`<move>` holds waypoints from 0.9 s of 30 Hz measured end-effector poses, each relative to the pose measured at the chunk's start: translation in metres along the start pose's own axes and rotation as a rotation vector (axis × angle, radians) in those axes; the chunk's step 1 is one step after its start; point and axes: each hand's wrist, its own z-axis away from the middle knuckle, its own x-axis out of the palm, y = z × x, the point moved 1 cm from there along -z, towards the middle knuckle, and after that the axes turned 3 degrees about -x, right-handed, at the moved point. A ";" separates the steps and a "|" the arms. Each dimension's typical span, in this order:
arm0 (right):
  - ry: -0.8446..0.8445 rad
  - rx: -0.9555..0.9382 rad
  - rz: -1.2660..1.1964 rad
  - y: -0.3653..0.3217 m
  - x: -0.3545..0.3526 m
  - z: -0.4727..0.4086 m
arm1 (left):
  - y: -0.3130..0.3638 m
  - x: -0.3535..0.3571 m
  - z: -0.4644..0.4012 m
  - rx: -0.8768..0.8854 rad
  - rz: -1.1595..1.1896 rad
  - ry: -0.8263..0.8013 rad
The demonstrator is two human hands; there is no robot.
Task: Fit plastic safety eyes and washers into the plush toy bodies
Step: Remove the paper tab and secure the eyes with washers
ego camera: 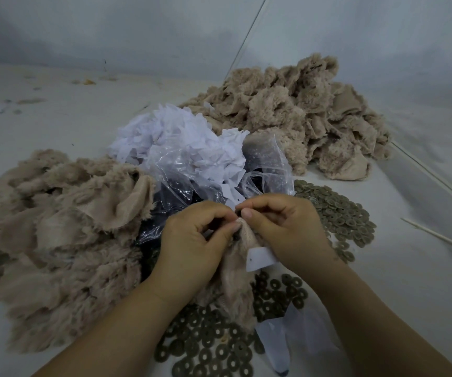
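Note:
A beige plush body point(234, 278) hangs between my hands at the centre. My left hand point(195, 240) grips its fabric with curled fingers, thumb pressed near the top fold. My right hand point(282, 229) pinches a small dark part at the fold's tip, too small to tell whether eye or washer; a white fabric patch point(260, 258) with a hole lies under that hand. Dark round washers point(211, 346) are scattered below my hands and more washers point(339, 210) lie to the right. A clear plastic bag point(192, 183) holding dark pieces sits just behind my hands.
A pile of beige plush bodies point(56, 235) lies at the left, a second plush pile point(309, 112) at the back right. White fabric scraps point(176, 137) are heaped in the middle. A thin stick point(437, 236) lies at the right on the pale floor point(409, 281).

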 end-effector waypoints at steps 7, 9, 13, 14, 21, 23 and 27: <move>-0.020 -0.172 0.074 0.001 -0.004 0.001 | 0.000 -0.002 0.000 -0.101 0.018 -0.015; -0.014 -0.218 0.099 0.003 -0.005 0.001 | 0.002 -0.002 0.000 -0.048 -0.055 -0.046; -0.010 -0.294 0.166 0.006 -0.004 0.000 | 0.002 -0.002 0.000 -0.005 -0.166 -0.027; -0.012 -0.299 0.176 0.006 -0.004 0.000 | 0.002 -0.001 0.000 -0.003 -0.192 -0.027; -0.039 -0.299 0.135 0.010 -0.003 -0.001 | 0.003 -0.003 0.001 0.025 -0.337 -0.113; -0.034 -0.312 0.157 0.010 -0.002 -0.001 | 0.003 -0.003 0.001 0.015 -0.367 -0.123; -0.007 -0.371 0.199 0.010 0.001 -0.001 | 0.003 -0.001 0.001 0.024 -0.404 -0.143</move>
